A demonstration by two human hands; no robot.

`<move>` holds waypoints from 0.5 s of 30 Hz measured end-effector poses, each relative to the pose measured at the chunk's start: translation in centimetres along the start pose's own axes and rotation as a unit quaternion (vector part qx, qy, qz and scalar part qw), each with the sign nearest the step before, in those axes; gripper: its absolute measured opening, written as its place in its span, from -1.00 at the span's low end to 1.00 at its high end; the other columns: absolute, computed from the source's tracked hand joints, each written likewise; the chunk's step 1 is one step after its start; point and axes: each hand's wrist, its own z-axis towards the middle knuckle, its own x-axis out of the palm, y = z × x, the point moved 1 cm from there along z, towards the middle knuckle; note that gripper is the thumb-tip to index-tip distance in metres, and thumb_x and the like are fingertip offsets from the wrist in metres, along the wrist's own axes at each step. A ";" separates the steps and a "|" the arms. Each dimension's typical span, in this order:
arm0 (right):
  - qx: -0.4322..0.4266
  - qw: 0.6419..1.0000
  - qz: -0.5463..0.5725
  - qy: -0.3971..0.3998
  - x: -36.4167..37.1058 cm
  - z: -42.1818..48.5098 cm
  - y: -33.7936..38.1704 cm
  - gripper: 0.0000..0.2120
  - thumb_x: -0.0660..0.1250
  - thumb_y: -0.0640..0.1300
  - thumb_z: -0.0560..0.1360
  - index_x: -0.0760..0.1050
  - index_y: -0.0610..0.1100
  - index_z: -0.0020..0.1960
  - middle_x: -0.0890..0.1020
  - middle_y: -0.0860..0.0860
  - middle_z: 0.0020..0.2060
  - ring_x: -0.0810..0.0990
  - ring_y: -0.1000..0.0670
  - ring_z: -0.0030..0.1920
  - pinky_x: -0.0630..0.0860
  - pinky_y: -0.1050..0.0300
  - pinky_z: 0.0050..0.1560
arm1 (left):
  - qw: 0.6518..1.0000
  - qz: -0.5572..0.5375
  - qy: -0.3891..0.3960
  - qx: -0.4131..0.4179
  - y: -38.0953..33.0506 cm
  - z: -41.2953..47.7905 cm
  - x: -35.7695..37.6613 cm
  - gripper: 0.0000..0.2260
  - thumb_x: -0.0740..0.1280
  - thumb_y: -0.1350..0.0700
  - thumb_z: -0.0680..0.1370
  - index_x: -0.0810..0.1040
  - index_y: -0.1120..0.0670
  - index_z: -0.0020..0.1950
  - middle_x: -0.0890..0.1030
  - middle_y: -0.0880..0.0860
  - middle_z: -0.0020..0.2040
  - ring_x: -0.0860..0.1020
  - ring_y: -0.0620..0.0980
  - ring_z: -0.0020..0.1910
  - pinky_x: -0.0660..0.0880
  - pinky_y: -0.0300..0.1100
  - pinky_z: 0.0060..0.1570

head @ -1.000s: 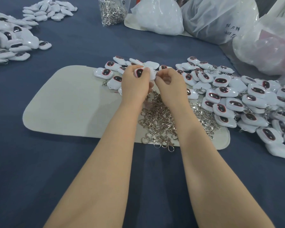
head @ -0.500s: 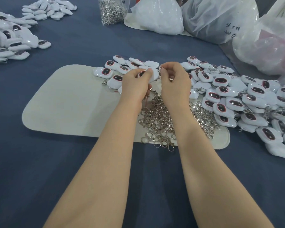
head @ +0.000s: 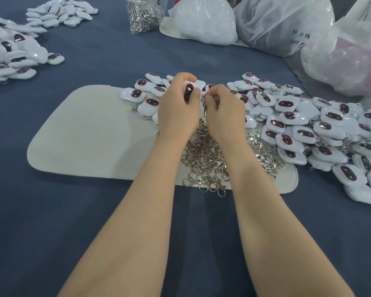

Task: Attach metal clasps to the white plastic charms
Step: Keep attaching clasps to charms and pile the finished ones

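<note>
My left hand (head: 177, 108) grips a white plastic charm (head: 188, 92) with a dark red-rimmed oval face, held upright above the beige mat (head: 84, 136). Right beside it, my right hand (head: 225, 110) pinches a metal clasp (head: 205, 106) that dangles from its fingertips, close against the charm's edge. Under both wrists lies a heap of loose metal clasps (head: 206, 159) on the mat. A big pile of white charms (head: 308, 129) spreads to the right, and a few more charms (head: 146, 93) lie just left of my hands.
Two more charm piles sit far left (head: 11, 56) and back left (head: 60, 12). A clear bag of clasps (head: 144, 13) and several large plastic bags (head: 283, 24) stand at the back. Dark blue cloth (head: 51, 221) covers the table.
My left hand turned the charm more upright, its dark face now toward me. My right hand dropped slightly and came closer to the charm, the clasp still pinched.
</note>
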 end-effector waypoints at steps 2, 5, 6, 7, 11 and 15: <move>-0.012 0.999 -0.024 0.026 0.0 0.0 -0.1 -0.86 0.17 -0.20 0.58 0.50 -0.19 -0.03 0.60 -0.05 -0.23 0.52 -0.10 -0.18 0.45 -0.04 -0.10 | 0.999 0.042 0.014 0.025 0.2 -0.2 0.0 -0.85 0.24 0.16 0.57 0.50 0.03 0.12 0.46 -0.13 -0.28 0.42 -0.15 -0.30 0.27 -0.30 -0.29; -0.002 0.999 -0.013 0.044 0.0 -0.1 -0.3 -0.86 0.16 -0.21 0.59 0.49 -0.18 -0.01 0.58 -0.02 -0.22 0.53 -0.10 -0.15 0.44 -0.02 -0.06 | 0.998 0.050 0.025 0.028 0.2 -0.3 0.1 -0.85 0.25 0.16 0.57 0.50 0.03 0.12 0.46 -0.14 -0.29 0.44 -0.16 -0.29 0.29 -0.34 -0.31; 0.010 0.999 0.004 0.041 0.0 -0.2 -0.4 -0.86 0.15 -0.21 0.59 0.49 -0.17 0.01 0.56 0.01 -0.22 0.53 -0.08 -0.13 0.44 0.01 -0.05 | 0.999 0.031 0.024 0.016 0.2 -0.3 0.1 -0.85 0.25 0.16 0.56 0.50 0.04 0.12 0.47 -0.15 -0.27 0.46 -0.21 -0.28 0.31 -0.41 -0.30; 0.021 0.999 0.024 0.038 0.1 -0.1 -0.3 -0.86 0.16 -0.22 0.59 0.48 -0.17 0.04 0.55 0.05 -0.20 0.53 -0.05 -0.11 0.44 0.08 -0.04 | 1.000 0.000 0.020 -0.006 0.1 -0.1 0.2 -0.84 0.26 0.16 0.56 0.50 0.07 0.12 0.49 -0.15 -0.24 0.47 -0.26 -0.27 0.34 -0.47 -0.24; 0.050 0.992 0.104 0.053 0.3 0.0 0.2 -0.79 0.20 -0.24 0.55 0.49 -0.12 0.15 0.55 0.15 -0.10 0.54 0.07 0.00 0.44 0.23 0.05 | 0.971 -0.171 0.013 -0.167 0.1 0.2 0.5 -0.85 0.29 0.15 0.56 0.51 0.12 0.11 0.53 -0.01 -0.23 0.48 -0.13 -0.41 0.49 -0.22 -0.27; 0.065 0.987 0.139 0.047 0.4 0.2 0.2 -0.85 0.25 -0.19 0.56 0.55 -0.17 0.07 0.63 0.02 -0.05 0.58 0.04 0.01 0.49 0.11 0.12 | 0.908 -0.317 0.013 -0.273 0.2 0.4 0.2 -0.93 0.27 0.21 0.55 0.49 0.11 -0.13 0.45 -0.03 -0.44 0.35 -0.18 -0.59 0.34 -0.30 -0.48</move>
